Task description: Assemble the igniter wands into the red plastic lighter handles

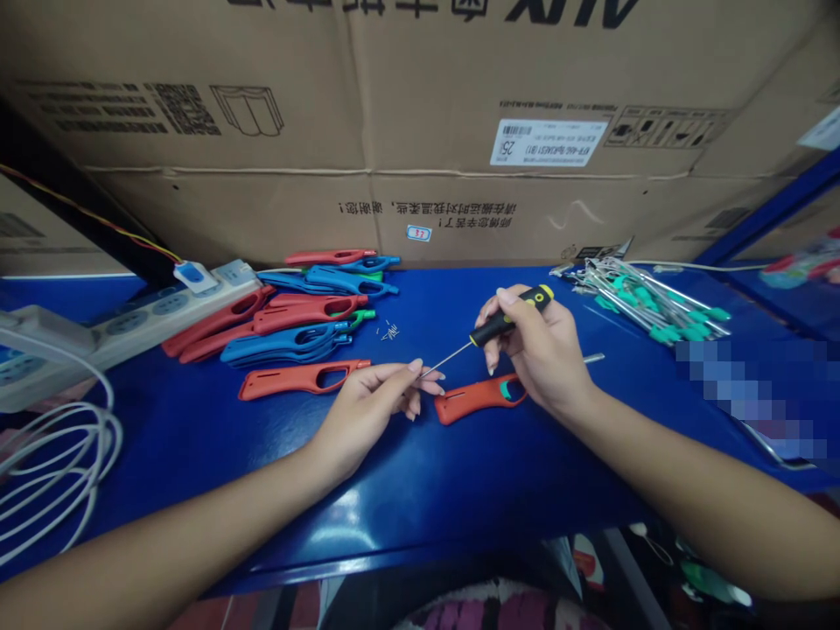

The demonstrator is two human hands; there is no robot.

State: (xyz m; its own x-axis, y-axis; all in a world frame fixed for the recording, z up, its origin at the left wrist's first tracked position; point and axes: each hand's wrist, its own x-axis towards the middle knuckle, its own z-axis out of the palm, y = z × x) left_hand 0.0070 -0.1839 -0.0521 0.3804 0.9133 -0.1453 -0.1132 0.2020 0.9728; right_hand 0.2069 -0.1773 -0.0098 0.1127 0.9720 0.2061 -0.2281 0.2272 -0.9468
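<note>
A black-and-yellow screwdriver [493, 329] is gripped by its handle in my right hand [548, 350], its thin shaft slanting down to the left. At the shaft's tip, the thumb and forefinger of my left hand [371, 402] are pinched together; whatever is between them is too small or hidden. An orange lighter casing [469, 402] with a green trigger lies flat on the blue table below the screwdriver, partly covered by my right hand. Left of my left hand rests an orange casing part [282, 382]. Behind the hands is a small scatter of screws [392, 331].
Red and blue casing parts [289, 343] are piled at the left beside a power strip [157, 306] and a coiled white cable [98, 437]. Metal rods with green parts [656, 297] lie at the back right. A large cardboard box [262, 201] stands behind the table.
</note>
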